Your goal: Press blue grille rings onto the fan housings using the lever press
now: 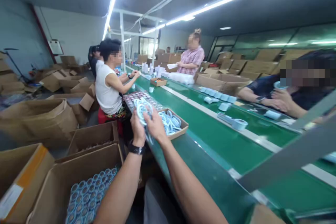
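Both of my hands are raised over the near edge of the green table, gripping a bunch of light blue plastic rings (142, 109) between them. My left hand (137, 129) wraps the bunch from the left, a dark watch on its wrist. From the right, my right hand (155, 123) presses its fingers against the same rings. Just beyond it, a shallow cardboard tray (181, 130) holds many more such rings (171, 120). Rows of small round parts (139, 95) lie on the table behind my hands.
An open carton (49, 182) of blue round pieces (89, 192) stands at my lower left, among other cartons. A grey post (288, 157) slants across the right. Light blue parts (238, 124) lie along the green conveyor (210, 140). Co-workers sit left and right; another stands across.
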`<state>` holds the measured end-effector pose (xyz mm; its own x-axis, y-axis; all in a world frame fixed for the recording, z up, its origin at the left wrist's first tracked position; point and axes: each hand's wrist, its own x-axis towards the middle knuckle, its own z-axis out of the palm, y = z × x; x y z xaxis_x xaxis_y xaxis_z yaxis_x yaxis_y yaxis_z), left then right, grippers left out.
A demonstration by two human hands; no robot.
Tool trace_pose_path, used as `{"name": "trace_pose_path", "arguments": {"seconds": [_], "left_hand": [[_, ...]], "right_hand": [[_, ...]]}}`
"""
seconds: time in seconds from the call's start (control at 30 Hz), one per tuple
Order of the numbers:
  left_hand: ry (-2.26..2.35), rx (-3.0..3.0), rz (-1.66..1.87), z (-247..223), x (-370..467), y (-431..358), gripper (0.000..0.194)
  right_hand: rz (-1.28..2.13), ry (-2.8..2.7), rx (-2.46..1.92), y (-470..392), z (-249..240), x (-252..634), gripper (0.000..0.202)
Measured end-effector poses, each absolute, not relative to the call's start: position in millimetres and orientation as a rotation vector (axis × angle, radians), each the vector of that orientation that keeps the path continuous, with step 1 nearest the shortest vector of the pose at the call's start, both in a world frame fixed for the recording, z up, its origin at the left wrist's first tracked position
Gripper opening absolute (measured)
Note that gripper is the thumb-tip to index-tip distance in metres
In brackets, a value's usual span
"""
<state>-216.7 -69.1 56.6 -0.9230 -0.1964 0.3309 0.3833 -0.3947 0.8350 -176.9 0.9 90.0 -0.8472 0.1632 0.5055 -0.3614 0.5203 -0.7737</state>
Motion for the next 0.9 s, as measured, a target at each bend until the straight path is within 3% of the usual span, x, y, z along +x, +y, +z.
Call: {"name": "trace_pose_path", "arguments": {"seconds": [0.13, 0.27, 0.5, 0.7, 0.9], "left_hand": [[-1.759, -0.243, -2.273, 80.1, -238.9, 45.5, 0.05], [-1.947, -0.247, -2.135, 66.7, -250.0, 96.5, 0.048], [-2.2, -0.084, -1.745, 43.6, -268.2, 103.0, 0.032], [-2.348, -0.141, -1.498, 43.1, -274.7, 88.8, 0.03], [-2.392, -0.057, -1.45, 39.8, -277.2, 70.6, 0.029]], "right_hand": [[1.333, -2.218, -0.112, 109.5, 93.8, -203.4, 0.052], [1.377, -2.212, -0.254, 162.9, 64.5, -223.7, 0.044], [1.29, -2.077, -0.34, 184.4, 14.3, -235.5, 0.034], [1.134, -2.028, -0.336, 180.1, 1.9, -237.5, 0.05], [1.001, -2.088, -0.283, 182.6, 1.1, -237.3, 0.051]]}}
